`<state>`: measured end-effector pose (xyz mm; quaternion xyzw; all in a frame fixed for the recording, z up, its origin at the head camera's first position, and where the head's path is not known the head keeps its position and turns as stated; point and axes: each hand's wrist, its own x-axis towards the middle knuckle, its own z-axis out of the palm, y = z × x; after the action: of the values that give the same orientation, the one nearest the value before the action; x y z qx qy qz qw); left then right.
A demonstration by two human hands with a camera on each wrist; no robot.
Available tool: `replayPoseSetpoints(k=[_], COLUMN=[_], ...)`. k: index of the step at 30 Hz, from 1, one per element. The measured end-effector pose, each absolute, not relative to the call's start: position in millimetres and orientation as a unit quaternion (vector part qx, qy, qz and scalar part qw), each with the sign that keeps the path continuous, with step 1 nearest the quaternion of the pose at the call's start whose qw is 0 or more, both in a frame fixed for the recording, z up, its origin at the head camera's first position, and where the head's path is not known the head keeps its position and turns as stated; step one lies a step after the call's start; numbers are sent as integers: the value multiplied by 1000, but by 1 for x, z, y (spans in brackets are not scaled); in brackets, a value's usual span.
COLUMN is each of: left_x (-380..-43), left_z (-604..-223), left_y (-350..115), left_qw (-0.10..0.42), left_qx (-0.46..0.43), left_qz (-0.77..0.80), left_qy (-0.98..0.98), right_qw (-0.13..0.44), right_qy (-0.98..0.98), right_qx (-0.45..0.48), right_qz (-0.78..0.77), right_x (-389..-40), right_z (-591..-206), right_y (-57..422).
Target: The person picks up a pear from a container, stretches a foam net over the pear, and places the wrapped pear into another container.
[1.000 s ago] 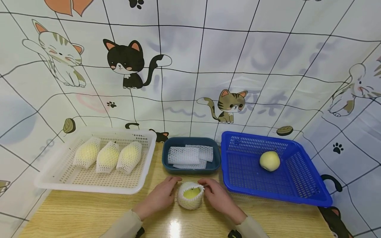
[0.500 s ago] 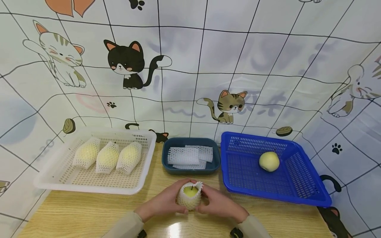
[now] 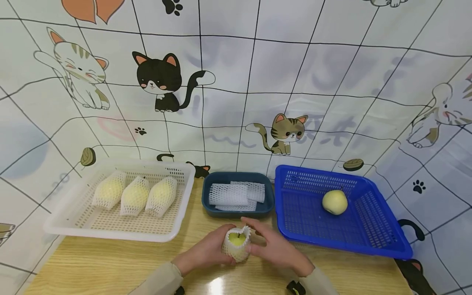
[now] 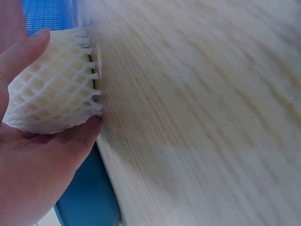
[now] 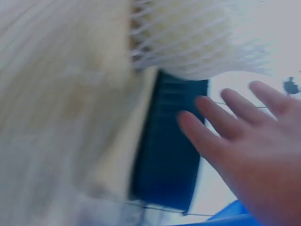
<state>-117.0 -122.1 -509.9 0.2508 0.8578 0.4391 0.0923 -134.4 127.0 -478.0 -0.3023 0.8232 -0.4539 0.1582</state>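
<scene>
A pale yellow apple point(image 3: 237, 239), stem up, is wrapped in a white foam net sleeve point(image 3: 236, 252) with its top end open. My left hand point(image 3: 210, 249) holds it from the left, thumb in front and fingers behind; the left wrist view shows the fingers around the netting point(image 4: 56, 80). On the right side, my right hand point(image 3: 276, 248) has its fingers spread, with the thumb close to the net; whether it touches is unclear. In the right wrist view, the straight fingers of the right hand point(image 5: 249, 136) stand apart from the netted apple point(image 5: 188, 37).
Behind the hands stands a dark teal tray point(image 3: 237, 214) with several foam net sleeves point(image 3: 228, 194). At left, a white basket point(image 3: 110, 235) holds three netted apples point(image 3: 134, 196). A blue basket point(image 3: 306, 221) at right holds one bare apple point(image 3: 334, 202). All rest on a wooden table point(image 3: 92, 266).
First both hands were loosely beside the netted apple, then both cupped it. Now the right hand's fingers have spread and moved off while the left hand keeps its hold.
</scene>
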Motion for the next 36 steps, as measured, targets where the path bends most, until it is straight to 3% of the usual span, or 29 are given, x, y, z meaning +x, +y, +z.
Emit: replayPoseSetpoints(k=[6,16,19,24,29,32,36], left_x=[-116,-115,-114,-112,-112,-113,-114], left_z=[-507,-506,-506,-506,-509,-510,-510], left_y=[-121,-120,-120,-119,-120,-121,-120], left_qw=[98,110,111,102,100,99,98], left_qx=[247,248,253,252,251,256,270], left_qz=[442,432,423,418,414,413,413], left_qy=[857,860,863,866,869,868,864], right_qw=[30,-37,-26,58,134,144,119], right_qy=[846,862,858,836,809,836,866], right_qx=[-313,-293,-272,-258,-307,-322,-332], right_qz=[-430,-412,-434,-482,-484,-421,-354], right_x=[-133,-132,-133,-135,-134,-132,-131], right_z=[-463,-459,-462,-470,-485,-493,-500], right_y=[118,107,107,112,122,122,119])
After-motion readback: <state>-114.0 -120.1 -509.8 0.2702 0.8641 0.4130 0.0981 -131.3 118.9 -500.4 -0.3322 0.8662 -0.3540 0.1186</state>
